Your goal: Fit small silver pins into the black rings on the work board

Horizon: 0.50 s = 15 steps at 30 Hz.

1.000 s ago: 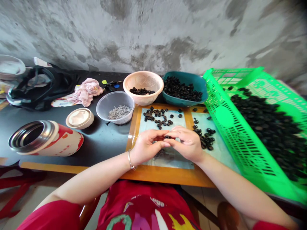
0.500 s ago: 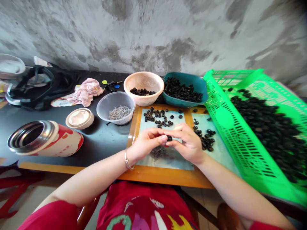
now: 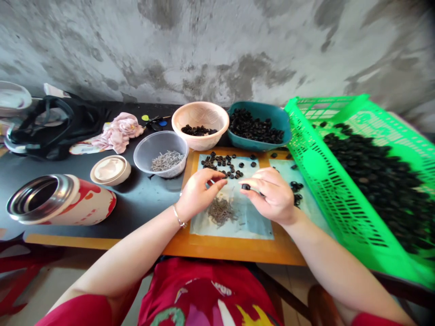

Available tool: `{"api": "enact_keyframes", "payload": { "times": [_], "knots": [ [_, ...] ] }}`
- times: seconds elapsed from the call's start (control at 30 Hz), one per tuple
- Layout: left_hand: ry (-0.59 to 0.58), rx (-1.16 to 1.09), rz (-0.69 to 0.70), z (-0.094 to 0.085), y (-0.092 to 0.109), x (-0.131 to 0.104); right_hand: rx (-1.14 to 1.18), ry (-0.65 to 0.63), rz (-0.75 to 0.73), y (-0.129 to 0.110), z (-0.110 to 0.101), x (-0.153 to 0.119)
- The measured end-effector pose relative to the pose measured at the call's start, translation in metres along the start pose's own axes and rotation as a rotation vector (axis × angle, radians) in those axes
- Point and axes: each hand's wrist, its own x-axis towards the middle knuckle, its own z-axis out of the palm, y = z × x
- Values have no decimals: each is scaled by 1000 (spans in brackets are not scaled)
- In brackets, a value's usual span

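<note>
My right hand (image 3: 273, 194) pinches a small black round piece (image 3: 245, 186) between thumb and fingertips, above the pale blue sheet (image 3: 253, 226). To its left, my left hand (image 3: 201, 195) hovers with thumb and forefinger slightly apart; I see nothing between them. Below and between the hands lies a heap of thin metal pins (image 3: 221, 212). Small black rings (image 3: 220, 160) are scattered on the far part of the sheet, just beyond my left fingertips. More black pieces (image 3: 297, 186) lie beside my right hand, partly hidden by it.
Along the back stand a clear bowl of metal pins (image 3: 184, 147), a pink bowl (image 3: 200, 108) and a teal bowl (image 3: 260, 142), both with black pieces. A green basket (image 3: 316, 165) heaped with black pieces fills the right. An uncapped flask (image 3: 84, 201) lies at left, near its cup-like lid (image 3: 110, 170).
My hands were together around a black piece and have drawn apart. The left moved away leftward, while the right keeps the piece. The pin heap between them shows more.
</note>
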Motion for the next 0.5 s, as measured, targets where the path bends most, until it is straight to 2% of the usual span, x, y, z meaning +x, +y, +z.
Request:
{"api": "enact_keyframes", "payload": {
  "times": [0.07,0.1,0.17,0.2,0.23,0.27,0.33,0.4,0.47,0.5],
  "knots": [
    [8,206,100,0,-10,6,-3,82,100,5,-4,1],
    [-13,287,124,0,-15,8,14,176,180,10,-9,1],
    [-77,398,145,1,-22,11,106,463,361,28,-26,0],
    [-106,433,154,2,-24,12,200,645,438,39,-38,-1],
    [-127,456,165,3,-25,13,292,762,505,51,-51,-2],
    [-140,472,180,4,-25,13,391,816,573,62,-63,-4],
    [-158,496,211,7,-24,12,522,828,674,76,-81,-5],
    [-180,511,237,10,-23,11,582,769,742,76,-80,-5],
    [-200,522,254,12,-22,9,562,556,758,62,-61,-3],
    [-206,525,259,14,-22,9,476,376,729,53,-47,-2]
  ]
}}
